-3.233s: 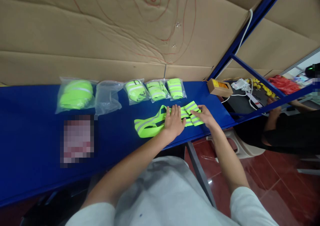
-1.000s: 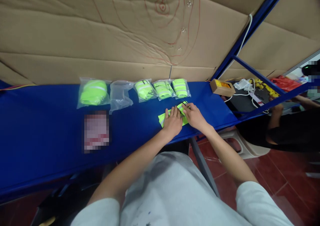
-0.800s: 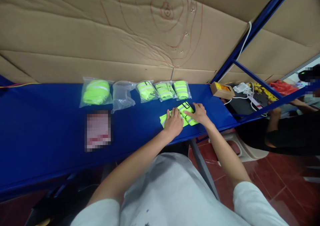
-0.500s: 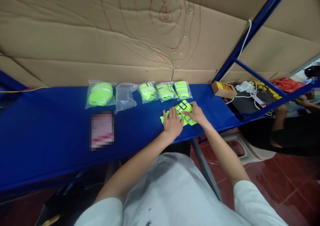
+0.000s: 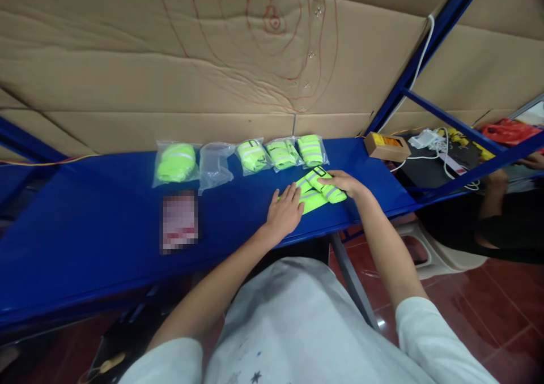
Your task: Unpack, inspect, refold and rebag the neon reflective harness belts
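A neon-yellow reflective vest (image 5: 313,201) with grey stripes lies partly folded near the front edge of the blue table. My left hand (image 5: 285,214) rests flat on its left end, fingers stretched out. At the other end, my right hand (image 5: 346,184) grips a thick folded roll of the vest, with the thumb on top and the fingers behind it. A black rectangular buckle outline shows on the upper part of the roll. Behind my hands, several clear bags (image 5: 311,150) of folded neon-yellow vests stand in a row, with a seemingly empty clear bag (image 5: 216,166) among them.
A blurred-out pinkish packet (image 5: 179,221) lies on the blue table (image 5: 106,220) to the left. An open cardboard box (image 5: 386,147) stands at the right, near white cables and a blue frame post. Another person's arm (image 5: 493,194) shows at far right beside a pale stool (image 5: 446,254).
My right hand has moved slightly right with the folded roll, exposing more flat fabric between the hands. My left hand stays pressed on the vest. The camera view has shifted a little.
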`<state>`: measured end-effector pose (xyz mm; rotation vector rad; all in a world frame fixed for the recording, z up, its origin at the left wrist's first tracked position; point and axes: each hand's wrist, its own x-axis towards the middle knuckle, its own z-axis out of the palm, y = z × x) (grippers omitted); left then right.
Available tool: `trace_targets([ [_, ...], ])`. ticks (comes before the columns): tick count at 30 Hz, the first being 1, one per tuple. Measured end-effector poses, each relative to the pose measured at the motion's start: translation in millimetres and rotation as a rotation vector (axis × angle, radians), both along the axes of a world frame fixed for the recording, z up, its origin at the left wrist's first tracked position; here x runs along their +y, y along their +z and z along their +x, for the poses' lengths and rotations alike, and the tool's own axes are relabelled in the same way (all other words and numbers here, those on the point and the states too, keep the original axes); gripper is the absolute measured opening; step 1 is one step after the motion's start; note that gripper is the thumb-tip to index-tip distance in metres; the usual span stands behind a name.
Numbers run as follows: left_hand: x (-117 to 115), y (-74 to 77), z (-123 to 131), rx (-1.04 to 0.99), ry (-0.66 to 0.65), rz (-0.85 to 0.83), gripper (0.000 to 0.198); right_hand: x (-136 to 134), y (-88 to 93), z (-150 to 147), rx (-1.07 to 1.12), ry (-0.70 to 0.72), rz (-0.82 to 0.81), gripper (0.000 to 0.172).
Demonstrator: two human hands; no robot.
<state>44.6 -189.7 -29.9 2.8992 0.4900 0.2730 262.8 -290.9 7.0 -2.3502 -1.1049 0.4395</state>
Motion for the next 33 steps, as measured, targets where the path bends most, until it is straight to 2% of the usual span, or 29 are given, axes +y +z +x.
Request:
trace_targets([
  [2, 4, -0.5, -4, -0.006, -0.029, 0.003, 0.057, 2, 1.1, 2, -0.035, 0.005, -0.011, 0.035],
  [4, 6, -1.6, -6, -0.018, -0.050, 0.009, 0.056, 5, 1.7, -6, -0.126, -0.018, -0.010, 0.045],
  [6, 7, -3.1, -7, -0.033, -0.074, 0.016, 0.055, 7, 1.8, -23, -0.246, -0.041, -0.005, 0.057],
  [8, 6, -5.3, -8, -0.050, -0.103, 0.021, 0.053, 8, 0.6, -44, -0.370, -0.038, 0.000, 0.059],
  [13, 6, -12.8, -14, -0.097, -0.200, 0.015, 0.050, 4, -11.2, -86, -0.613, 0.104, 0.002, 0.051],
  [17, 17, -14.4, -29, -0.129, -0.323, -0.011, 0.057, -2, -21.5, -89, -0.698, 0.254, -0.010, 0.053],
  [19, 26, -12.1, -35, -0.147, -0.388, -0.028, 0.065, -4, -23.9, -85, -0.711, 0.310, -0.014, 0.054],
  [21, 33, -9.3, -36, -0.170, -0.430, -0.041, 0.064, -3, -24.6, -82, -0.708, 0.353, -0.015, 0.055],
  [23, 38, -7.9, -33, -0.196, -0.450, -0.042, 0.055, -2, -24.0, -81, -0.691, 0.392, -0.011, 0.056],
  [27, 37, -9.3, -24, -0.237, -0.469, 0.015, 0.023, -4, -21.4, -82, -0.613, 0.495, 0.008, 0.061],
  [29, 34, -9.3, -24, -0.248, -0.484, 0.059, 0.019, -10, -20.6, -80, -0.553, 0.559, 0.026, 0.064],
  [33, 28, -4.6, -28, -0.276, -0.464, 0.115, 0.024, -26, -20.3, -72, -0.409, 0.679, 0.079, 0.075],
])
